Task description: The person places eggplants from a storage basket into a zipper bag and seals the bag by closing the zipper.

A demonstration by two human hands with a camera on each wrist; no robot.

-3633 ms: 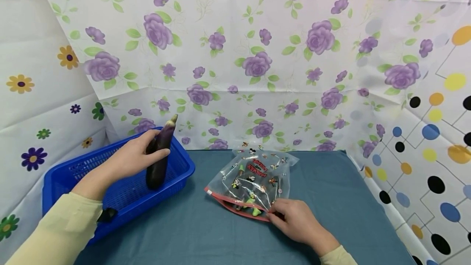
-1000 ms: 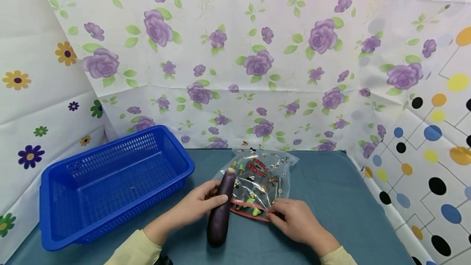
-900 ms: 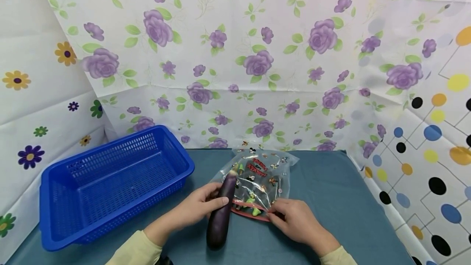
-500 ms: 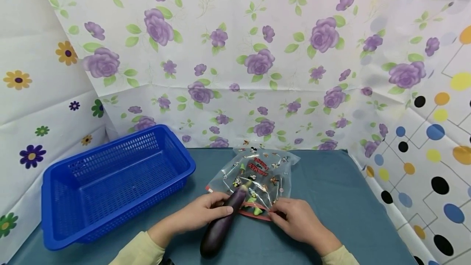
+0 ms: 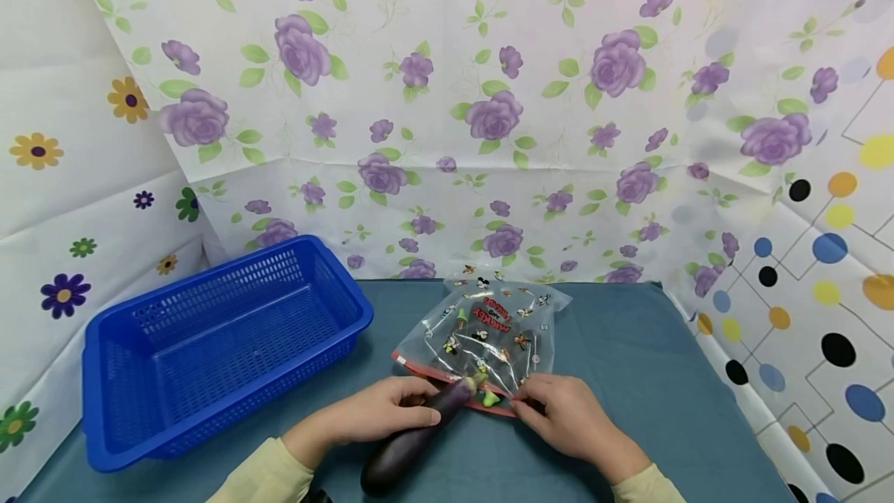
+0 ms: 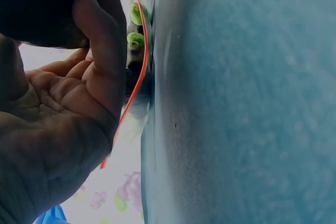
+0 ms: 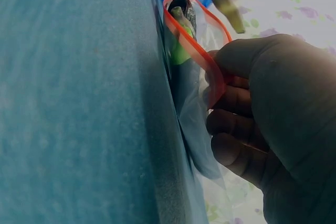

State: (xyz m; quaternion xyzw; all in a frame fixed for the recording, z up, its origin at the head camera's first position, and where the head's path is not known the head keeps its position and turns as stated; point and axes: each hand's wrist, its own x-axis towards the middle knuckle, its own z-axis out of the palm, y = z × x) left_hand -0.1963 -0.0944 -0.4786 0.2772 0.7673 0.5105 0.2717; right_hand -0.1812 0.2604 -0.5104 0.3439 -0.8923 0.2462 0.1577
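My left hand (image 5: 380, 410) grips a dark purple eggplant (image 5: 412, 449) round its middle, its stem end tilted up toward the right. That stem overlaps the red-edged mouth of a clear zip bag (image 5: 482, 332) in the head view. At the mouth's right corner, my right hand (image 5: 569, 418) pinches the red zip edge (image 7: 202, 59) between thumb and fingers. The right wrist view shows the mouth parted, with dark and green contents (image 7: 181, 51) inside the bag and the eggplant's stem (image 7: 231, 17) above the opening. Printed cartoon figures and red lettering cover the bag.
A blue perforated plastic basket (image 5: 230, 355) stands at the left of the table, with nothing in it. The table wears a blue-green cloth (image 5: 628, 355). Behind hangs a white sheet with purple flowers (image 5: 447, 99); a dotted sheet (image 5: 824, 293) closes off the right side.
My left hand has brought the eggplant from over the basket to the bag's mouth, then lowered and tilted it, stem toward the opening. My right hand has stayed at the bag's edge.
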